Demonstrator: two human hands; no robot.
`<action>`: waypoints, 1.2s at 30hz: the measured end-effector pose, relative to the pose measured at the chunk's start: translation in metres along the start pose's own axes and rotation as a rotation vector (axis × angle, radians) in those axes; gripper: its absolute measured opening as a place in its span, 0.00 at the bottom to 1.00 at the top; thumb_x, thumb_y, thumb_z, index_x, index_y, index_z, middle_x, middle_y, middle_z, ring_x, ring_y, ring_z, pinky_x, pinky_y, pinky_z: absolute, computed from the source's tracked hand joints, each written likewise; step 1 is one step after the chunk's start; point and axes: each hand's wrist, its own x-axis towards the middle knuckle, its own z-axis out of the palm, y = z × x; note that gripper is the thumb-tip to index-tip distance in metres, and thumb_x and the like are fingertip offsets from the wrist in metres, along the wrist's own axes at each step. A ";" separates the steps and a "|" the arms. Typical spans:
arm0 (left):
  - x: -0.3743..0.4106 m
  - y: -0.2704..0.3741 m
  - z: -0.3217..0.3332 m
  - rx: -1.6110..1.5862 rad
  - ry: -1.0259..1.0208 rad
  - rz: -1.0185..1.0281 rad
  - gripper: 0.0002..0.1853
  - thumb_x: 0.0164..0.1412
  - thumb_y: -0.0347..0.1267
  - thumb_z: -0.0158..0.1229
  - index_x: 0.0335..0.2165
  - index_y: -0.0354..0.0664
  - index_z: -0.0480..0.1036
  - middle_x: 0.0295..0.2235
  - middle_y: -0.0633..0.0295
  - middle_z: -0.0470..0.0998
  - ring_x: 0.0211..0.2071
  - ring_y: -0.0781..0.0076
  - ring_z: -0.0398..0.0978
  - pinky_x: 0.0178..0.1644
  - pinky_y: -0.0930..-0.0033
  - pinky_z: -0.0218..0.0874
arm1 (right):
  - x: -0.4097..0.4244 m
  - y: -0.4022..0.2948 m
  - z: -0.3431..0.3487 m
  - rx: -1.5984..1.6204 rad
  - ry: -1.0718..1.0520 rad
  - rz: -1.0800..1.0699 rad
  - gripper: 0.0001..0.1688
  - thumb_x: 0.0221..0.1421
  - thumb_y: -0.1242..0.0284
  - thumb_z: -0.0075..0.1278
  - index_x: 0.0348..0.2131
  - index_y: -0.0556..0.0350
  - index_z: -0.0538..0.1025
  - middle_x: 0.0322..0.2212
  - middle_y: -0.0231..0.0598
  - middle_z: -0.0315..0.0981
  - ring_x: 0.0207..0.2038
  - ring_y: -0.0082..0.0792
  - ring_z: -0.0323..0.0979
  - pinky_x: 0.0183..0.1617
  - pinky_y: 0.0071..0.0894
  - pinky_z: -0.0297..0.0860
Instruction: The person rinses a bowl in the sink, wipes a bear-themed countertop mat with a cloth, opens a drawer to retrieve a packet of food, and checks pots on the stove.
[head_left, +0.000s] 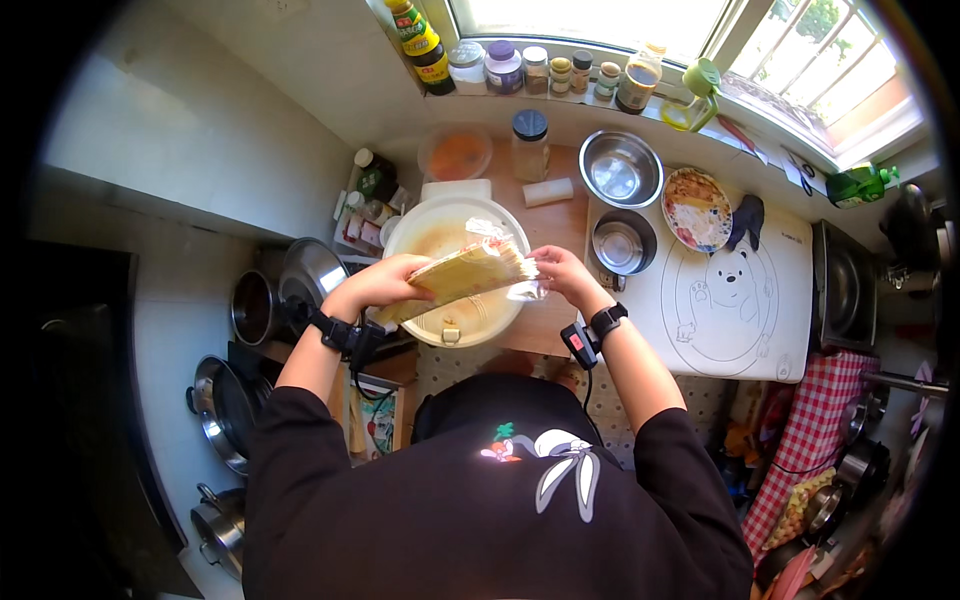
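Observation:
A long plastic packet of pale dried sticks, likely noodles (469, 281), lies across my left hand (397, 281), which grips its lower left end. The packet's right end is open, and pale stick ends show there. At that end my right hand (562, 274) pinches the clear wrapper with thumb and fingers. Beneath the packet sits a round cream plastic lid or tray (427, 225) with a clasp at its near rim. What it rests on is hidden.
Two steel bowls (620, 169) (625, 242) and a patterned plate of food (697, 210) stand right of the wooden counter (555, 225), by a white mat (787, 300). A lidded jar (530, 146) stands behind. Bottles (504, 69) line the sill. Pans (225, 405) are at left.

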 end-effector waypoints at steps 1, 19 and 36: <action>0.002 -0.011 -0.001 0.043 0.021 -0.005 0.20 0.54 0.25 0.64 0.47 0.34 0.73 0.40 0.57 0.80 0.43 0.70 0.74 0.51 0.67 0.64 | 0.002 -0.001 -0.001 0.018 0.013 0.015 0.13 0.62 0.70 0.53 0.44 0.57 0.75 0.38 0.36 0.78 0.39 0.26 0.77 0.38 0.23 0.73; 0.050 -0.103 -0.012 0.550 0.284 0.032 0.24 0.45 0.24 0.66 0.46 0.45 0.77 0.42 0.51 0.79 0.45 0.47 0.74 0.48 0.54 0.66 | 0.030 0.035 0.011 -0.485 0.417 -0.047 0.25 0.50 0.72 0.61 0.45 0.64 0.68 0.31 0.41 0.75 0.28 0.31 0.76 0.29 0.30 0.73; 0.035 -0.117 0.023 1.460 0.468 0.428 0.55 0.36 0.52 0.71 0.65 0.67 0.57 0.68 0.67 0.53 0.69 0.65 0.47 0.72 0.52 0.34 | -0.008 0.020 0.009 -0.194 0.263 0.007 0.25 0.56 0.76 0.56 0.51 0.63 0.66 0.38 0.42 0.74 0.38 0.33 0.78 0.42 0.30 0.77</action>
